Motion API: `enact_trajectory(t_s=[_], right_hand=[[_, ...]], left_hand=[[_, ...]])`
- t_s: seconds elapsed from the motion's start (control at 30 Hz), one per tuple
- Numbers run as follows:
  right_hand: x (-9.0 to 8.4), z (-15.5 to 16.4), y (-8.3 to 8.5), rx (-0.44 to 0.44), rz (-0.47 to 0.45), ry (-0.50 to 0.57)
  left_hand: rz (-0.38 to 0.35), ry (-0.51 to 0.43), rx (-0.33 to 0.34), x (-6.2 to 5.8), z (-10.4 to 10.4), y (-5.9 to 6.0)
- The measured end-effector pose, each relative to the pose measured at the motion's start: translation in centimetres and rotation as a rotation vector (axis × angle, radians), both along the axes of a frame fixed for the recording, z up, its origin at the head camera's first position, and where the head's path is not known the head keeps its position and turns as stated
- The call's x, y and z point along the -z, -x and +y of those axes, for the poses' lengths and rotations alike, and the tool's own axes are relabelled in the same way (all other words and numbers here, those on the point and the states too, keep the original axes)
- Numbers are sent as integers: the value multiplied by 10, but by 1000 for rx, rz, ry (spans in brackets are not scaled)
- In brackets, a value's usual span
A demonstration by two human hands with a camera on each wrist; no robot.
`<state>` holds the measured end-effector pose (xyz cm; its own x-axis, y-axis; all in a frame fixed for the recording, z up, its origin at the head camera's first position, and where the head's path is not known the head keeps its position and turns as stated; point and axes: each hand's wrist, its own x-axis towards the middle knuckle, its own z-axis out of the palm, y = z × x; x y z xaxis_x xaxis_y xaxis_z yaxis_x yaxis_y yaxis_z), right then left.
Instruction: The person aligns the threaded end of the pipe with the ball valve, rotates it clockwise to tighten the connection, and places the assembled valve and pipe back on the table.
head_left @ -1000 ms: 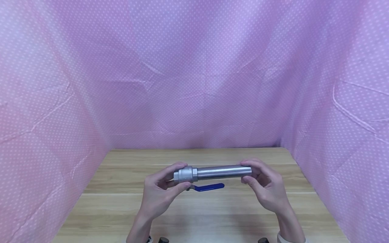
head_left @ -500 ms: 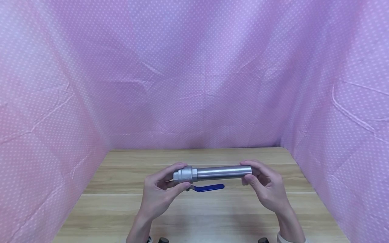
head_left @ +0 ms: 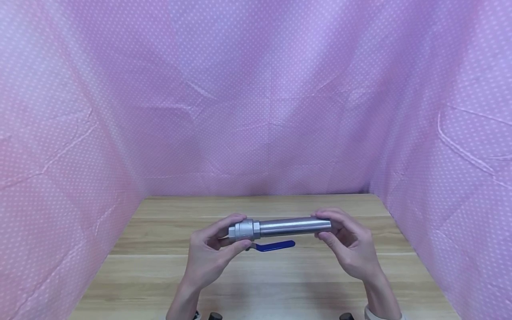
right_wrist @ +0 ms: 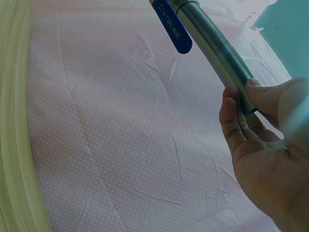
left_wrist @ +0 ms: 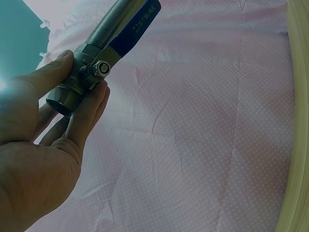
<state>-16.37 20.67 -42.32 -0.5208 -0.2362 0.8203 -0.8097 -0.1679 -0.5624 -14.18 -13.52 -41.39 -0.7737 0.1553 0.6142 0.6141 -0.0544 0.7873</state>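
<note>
Held above the table in the head view is a silvery ball valve (head_left: 245, 230) with a blue lever handle (head_left: 276, 246) pointing right, alongside the pipe. A smooth steel pipe (head_left: 294, 226) meets the valve's right end. My left hand (head_left: 208, 255) grips the valve body between thumb and fingers; in the left wrist view the valve's free end (left_wrist: 63, 104) shows its hollow opening. My right hand (head_left: 354, 246) pinches the far end of the pipe, thumb on the near side. The lettering on the blue lever (right_wrist: 174, 26) reads "BALL VALVE" in the right wrist view.
Below the hands lies a wood-grain table (head_left: 256, 275). Pink dotted cloth (head_left: 256, 98) hangs behind it and along both sides. Two dark round-topped objects, one of them a black stub (head_left: 215, 316), poke in at the bottom edge.
My right thumb and fingers shift slightly along and around the pipe's end. The left hand and the valve stay almost where they were.
</note>
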Motion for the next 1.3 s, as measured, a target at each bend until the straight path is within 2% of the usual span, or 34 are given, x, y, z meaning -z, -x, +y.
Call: enact_trajectory(t_s=[0.7, 1.0, 1.3], right_hand=[[1, 1, -2, 153, -31, -43], [1, 0, 0, 24, -15, -12], [0, 0, 0, 36, 2, -32]], left_hand=[[9, 21, -8, 1, 0, 1], [13, 7, 10, 2, 0, 1], [7, 8, 8, 1, 0, 1]])
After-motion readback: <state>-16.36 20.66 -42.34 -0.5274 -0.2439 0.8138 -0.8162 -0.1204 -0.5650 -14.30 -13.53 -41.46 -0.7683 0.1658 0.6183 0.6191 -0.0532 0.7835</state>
